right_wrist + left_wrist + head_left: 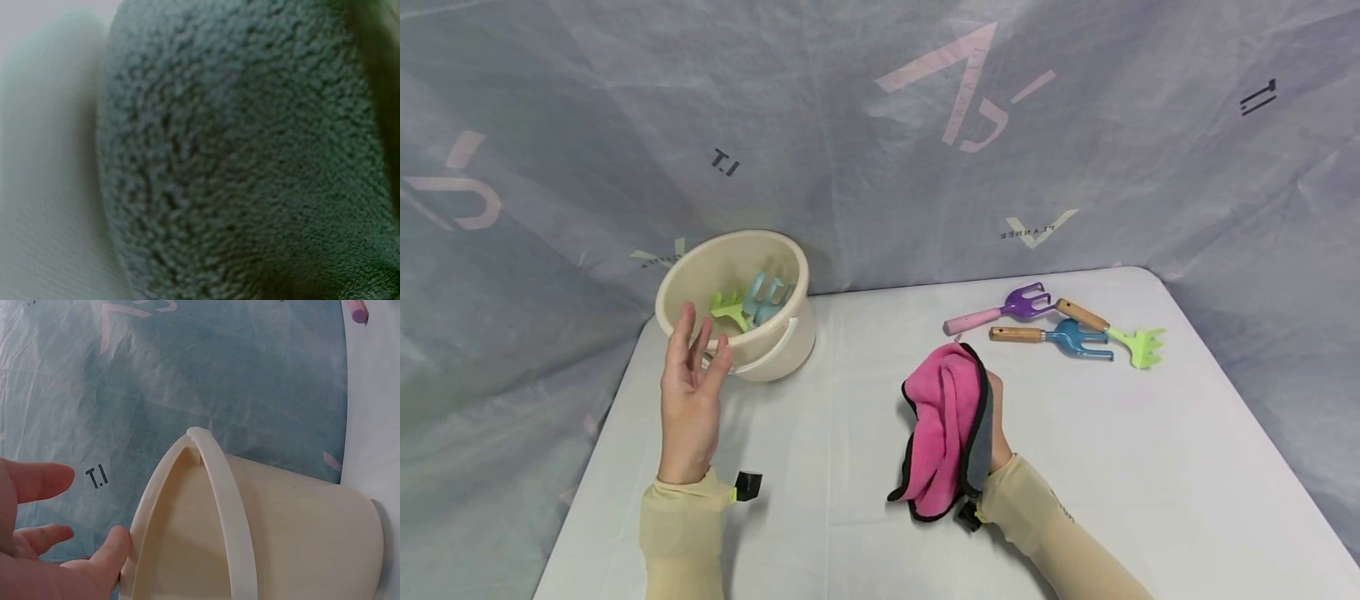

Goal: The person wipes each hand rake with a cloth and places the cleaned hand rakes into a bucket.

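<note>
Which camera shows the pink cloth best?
The head view: the pink cloth shows top to bottom, in the right hand. The right wrist view shows only its grey side, close up; the left wrist view, none.

We identify a pink fabric cloth (942,417) with grey reverse and black edging, a cream round plastic bucket (802,346), a purple pronged fork (1021,304) with pink handle, and a grey fabric backdrop (850,183) patterned with pink, pale-yellow and black lettering.

Beige sleeves (682,537); black wrist cameras (748,486)
</note>
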